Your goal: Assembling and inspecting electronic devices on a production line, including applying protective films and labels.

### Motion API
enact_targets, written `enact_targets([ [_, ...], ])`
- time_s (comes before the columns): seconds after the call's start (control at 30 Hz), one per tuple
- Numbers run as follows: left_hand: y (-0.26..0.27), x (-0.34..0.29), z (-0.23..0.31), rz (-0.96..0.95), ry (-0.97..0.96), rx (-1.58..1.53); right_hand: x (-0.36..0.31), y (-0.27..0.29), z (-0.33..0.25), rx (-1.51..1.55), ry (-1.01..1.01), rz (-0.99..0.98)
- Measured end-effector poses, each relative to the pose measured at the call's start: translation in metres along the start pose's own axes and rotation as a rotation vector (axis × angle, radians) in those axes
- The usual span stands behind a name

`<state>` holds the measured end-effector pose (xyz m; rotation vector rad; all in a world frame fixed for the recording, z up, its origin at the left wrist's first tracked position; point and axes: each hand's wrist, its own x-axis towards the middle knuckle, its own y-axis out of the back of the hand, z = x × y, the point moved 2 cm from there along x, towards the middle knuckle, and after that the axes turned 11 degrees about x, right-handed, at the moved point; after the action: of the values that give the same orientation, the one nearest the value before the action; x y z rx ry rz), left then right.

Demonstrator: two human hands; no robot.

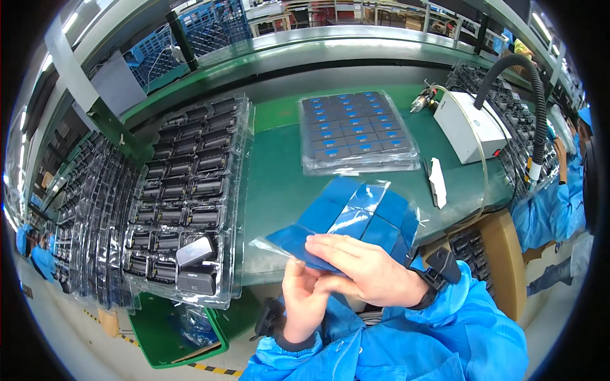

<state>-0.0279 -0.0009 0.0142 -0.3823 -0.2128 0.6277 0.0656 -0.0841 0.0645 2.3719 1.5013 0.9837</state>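
Over the front edge of the green workbench I hold a sheet of blue film, divided into rectangles, with a shiny clear strip across it. My left hand pinches the sheet's lower left edge; its fingertips are partly behind the film. My right hand has its fingers together over the sheet's near edge, with the thumb tucked beneath toward the left hand. The sheet is tilted and bent, and a clear flap sticks out at its left corner.
A clear tray of black housings stands left, with two loose cases on it, one white-topped. Flat black pieces with blue marks lie in a stack behind. A white box machine with black hose, white paper, cardboard box and green bin surround me.
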Motion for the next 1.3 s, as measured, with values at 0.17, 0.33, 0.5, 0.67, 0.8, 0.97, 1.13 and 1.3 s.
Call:
enact_targets([
  [0.17, -0.005, 0.010, 0.000, -0.093, -0.142, 0.181, 0.005, 0.019, 0.019, 0.542, -0.400, 0.006],
  [0.33, -0.007, 0.024, 0.000, -0.008, -0.188, -0.020, 0.025, 0.064, 0.035, 1.339, -0.516, 0.309],
  [0.5, 0.015, 0.045, 0.005, 0.052, -0.059, -0.358, 0.048, 0.154, 0.098, 0.894, -0.254, 0.646],
  [0.67, 0.024, 0.045, 0.012, -0.025, 0.072, -0.584, 0.073, 0.155, 0.140, -0.794, -0.049, 0.556],
  [0.8, 0.034, 0.041, 0.008, 0.103, 0.080, -0.482, 0.075, 0.125, 0.170, -1.024, -0.357, 0.125],
  [0.97, 0.034, 0.052, 0.005, 0.144, 0.123, -0.270, 0.067, 0.145, 0.157, -0.976, -0.390, 0.040],
  [1.13, 0.030, 0.042, 0.006, 0.185, -0.069, -0.063, 0.082, 0.064, 0.054, -0.277, 0.046, 0.072],
  [1.3, -0.003, 0.033, 0.021, 0.095, -0.327, 0.493, 0.061, 0.007, -0.009, -0.121, 0.085, -0.037],
])
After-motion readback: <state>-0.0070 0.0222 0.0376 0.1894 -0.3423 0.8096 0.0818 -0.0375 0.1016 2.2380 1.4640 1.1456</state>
